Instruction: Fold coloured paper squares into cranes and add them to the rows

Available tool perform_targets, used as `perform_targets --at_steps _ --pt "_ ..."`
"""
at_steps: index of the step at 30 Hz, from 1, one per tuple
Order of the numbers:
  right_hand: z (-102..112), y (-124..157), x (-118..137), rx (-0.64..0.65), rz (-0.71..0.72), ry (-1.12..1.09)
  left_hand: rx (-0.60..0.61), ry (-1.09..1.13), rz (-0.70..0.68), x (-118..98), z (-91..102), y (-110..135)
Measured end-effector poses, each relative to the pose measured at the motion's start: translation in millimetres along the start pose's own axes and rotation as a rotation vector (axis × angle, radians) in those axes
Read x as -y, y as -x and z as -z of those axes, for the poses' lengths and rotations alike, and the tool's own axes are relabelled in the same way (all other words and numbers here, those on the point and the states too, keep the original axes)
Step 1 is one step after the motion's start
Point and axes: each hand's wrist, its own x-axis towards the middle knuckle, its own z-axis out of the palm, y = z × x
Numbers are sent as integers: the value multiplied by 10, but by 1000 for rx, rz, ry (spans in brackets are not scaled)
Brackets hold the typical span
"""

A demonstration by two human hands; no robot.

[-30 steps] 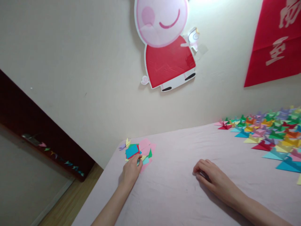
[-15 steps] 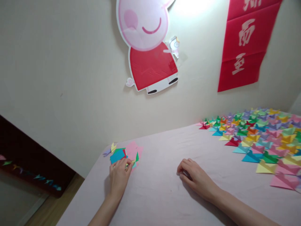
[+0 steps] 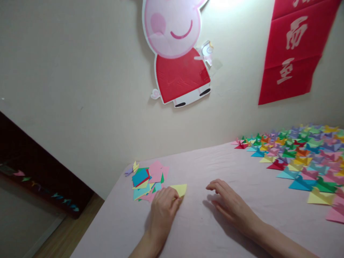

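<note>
My left hand pinches a yellow sheet of paper between thumb and fingers, low over the pale pink cloth. Part of the sheet is hidden behind the fingers. To the right, my right hand is held over the cloth with thumb and fingers apart and nothing between them. A loose pile of coloured paper sheets, in blue, pink, green, red and yellow, lies just beyond and left of my left hand. Two small folded paper pieces, one yellow and one purple, stand at the pile's far left.
Rows of folded paper cranes in many colours cover the right side of the cloth-covered table. Behind stands a wall with a cartoon pig cutout and a red banner. Small folded papers line a dark ledge at left.
My left hand has moved right from the pile, bringing a yellow sheet with it. My right hand's fingers have spread apart. The view has shifted slightly left.
</note>
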Motion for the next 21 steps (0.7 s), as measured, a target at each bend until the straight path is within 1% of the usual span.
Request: perform_targets --at_steps 2,4,5,6,8,11,13,15,17,21 --pt "-14 15 16 21 63 53 35 81 -132 -278 -78 48" --pt "-5 29 30 92 95 135 28 172 -215 -491 -146 90" --pt "11 38 32 129 108 173 29 210 -236 -565 -172 110" --pt "36 51 27 157 124 206 29 246 -236 -616 -193 129" --pt "110 86 -5 181 169 262 78 283 -210 -668 -222 166" --pt "244 163 -83 204 234 332 225 260 -162 -688 -257 221" --pt "316 220 -128 244 233 343 311 230 -165 -699 -292 264" --pt "352 267 -150 287 171 304 364 207 -187 -709 -344 317" --pt "350 290 -152 310 55 224 386 193 -198 -711 -406 373" --pt "294 226 -135 266 -180 104 374 162 -185 -692 -515 456"
